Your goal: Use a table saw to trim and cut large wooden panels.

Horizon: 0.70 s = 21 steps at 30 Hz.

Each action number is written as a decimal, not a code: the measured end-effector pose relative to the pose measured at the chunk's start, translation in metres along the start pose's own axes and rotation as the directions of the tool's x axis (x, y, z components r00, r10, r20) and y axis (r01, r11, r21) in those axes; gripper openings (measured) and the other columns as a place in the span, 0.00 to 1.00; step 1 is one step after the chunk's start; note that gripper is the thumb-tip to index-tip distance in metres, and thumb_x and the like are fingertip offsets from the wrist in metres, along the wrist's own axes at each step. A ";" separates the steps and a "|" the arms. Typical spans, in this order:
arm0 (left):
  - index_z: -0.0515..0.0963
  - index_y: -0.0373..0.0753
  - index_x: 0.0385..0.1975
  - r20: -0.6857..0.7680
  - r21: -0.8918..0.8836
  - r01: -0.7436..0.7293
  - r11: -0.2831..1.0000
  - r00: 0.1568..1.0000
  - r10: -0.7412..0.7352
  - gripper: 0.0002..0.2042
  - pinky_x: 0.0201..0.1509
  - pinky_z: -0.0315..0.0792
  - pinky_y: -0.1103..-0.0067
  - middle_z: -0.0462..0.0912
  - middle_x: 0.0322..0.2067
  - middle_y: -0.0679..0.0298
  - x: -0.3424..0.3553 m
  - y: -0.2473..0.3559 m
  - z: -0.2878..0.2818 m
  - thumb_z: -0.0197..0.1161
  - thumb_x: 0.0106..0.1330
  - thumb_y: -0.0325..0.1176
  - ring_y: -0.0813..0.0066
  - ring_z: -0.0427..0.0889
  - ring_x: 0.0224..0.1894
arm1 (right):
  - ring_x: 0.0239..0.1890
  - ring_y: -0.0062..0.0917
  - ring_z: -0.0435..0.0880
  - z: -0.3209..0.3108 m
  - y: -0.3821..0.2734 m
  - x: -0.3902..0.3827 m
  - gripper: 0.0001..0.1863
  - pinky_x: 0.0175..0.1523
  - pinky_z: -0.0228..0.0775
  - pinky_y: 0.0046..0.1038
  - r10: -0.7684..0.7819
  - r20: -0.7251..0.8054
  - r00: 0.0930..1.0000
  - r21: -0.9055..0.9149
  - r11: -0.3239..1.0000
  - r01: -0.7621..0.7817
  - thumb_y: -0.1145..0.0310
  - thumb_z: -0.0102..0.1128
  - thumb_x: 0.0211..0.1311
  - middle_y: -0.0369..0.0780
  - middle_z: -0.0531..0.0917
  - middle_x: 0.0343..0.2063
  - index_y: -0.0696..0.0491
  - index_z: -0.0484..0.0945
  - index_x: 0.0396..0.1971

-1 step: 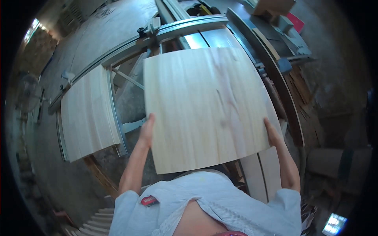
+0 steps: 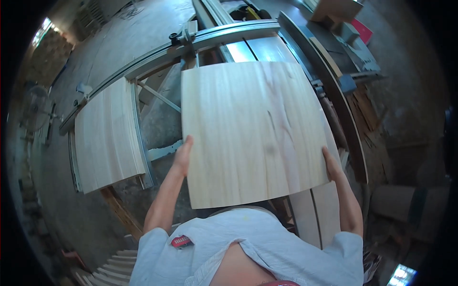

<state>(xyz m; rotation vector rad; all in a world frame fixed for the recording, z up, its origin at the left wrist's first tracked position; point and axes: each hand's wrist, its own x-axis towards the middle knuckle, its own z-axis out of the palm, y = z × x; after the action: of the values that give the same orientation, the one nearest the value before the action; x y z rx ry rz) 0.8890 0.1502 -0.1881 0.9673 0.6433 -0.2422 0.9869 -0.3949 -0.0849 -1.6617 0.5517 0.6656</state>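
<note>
A large pale wooden panel point(image 2: 253, 133) with streaked grain lies over a metal saw table point(image 2: 262, 45). My left hand point(image 2: 182, 156) grips its left edge, with the thumb along the side. My right hand point(image 2: 332, 166) holds the opposite edge near the lower right. The fingers of both hands are partly hidden by the panel. A stack of similar panels point(image 2: 105, 136) rests to the left on a railed frame, and a long metal rail point(image 2: 224, 31) with a black knob runs behind the held panel.
A long fence point(image 2: 334, 81) runs down the right side beside wood offcuts point(image 2: 360, 109) and a side table point(image 2: 338, 47) carrying blocks and a red item. A fan point(image 2: 36, 107) stands at far left. Wooden slats point(image 2: 114, 267) lie at lower left on the concrete floor point(image 2: 119, 38).
The held panel and both my hands have shifted slightly to the right, with the panel's lower left edge a little farther from my body.
</note>
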 end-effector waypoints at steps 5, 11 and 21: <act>0.66 0.25 0.64 -0.023 0.019 0.029 0.999 0.999 -0.029 0.37 0.65 0.69 0.70 0.74 0.61 0.49 0.047 -0.012 0.061 0.50 0.73 0.59 0.64 0.74 0.62 | 0.63 0.33 0.72 -0.053 -0.015 0.052 0.40 0.67 0.61 0.32 0.003 -0.032 0.999 -0.073 0.997 -0.005 0.41 0.42 0.74 0.47 0.74 0.61 0.63 0.64 0.67; 0.65 0.23 0.64 -0.080 0.022 0.055 0.998 0.995 -0.053 0.43 0.65 0.68 0.68 0.74 0.60 0.48 0.099 -0.011 0.093 0.51 0.69 0.65 0.61 0.73 0.62 | 0.52 0.32 0.80 -0.087 -0.060 0.124 0.39 0.57 0.70 0.34 0.008 -0.200 0.980 -0.375 0.923 -0.084 0.40 0.47 0.72 0.46 0.82 0.51 0.66 0.74 0.57; 0.62 0.17 0.62 -0.187 0.035 -0.026 0.999 0.982 0.032 0.48 0.62 0.71 0.65 0.73 0.58 0.43 0.188 0.025 0.101 0.54 0.67 0.67 0.58 0.75 0.60 | 0.40 0.31 0.83 -0.050 -0.139 0.233 0.32 0.47 0.71 0.33 -0.313 -0.302 0.900 -0.505 0.854 0.127 0.46 0.51 0.72 0.45 0.85 0.38 0.66 0.81 0.45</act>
<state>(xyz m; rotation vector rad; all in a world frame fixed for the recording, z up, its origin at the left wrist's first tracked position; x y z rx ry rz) 1.0899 0.0970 -0.2447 1.0378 0.7994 -0.1368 1.2563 -0.4187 -0.1403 -2.3088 0.4700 0.3150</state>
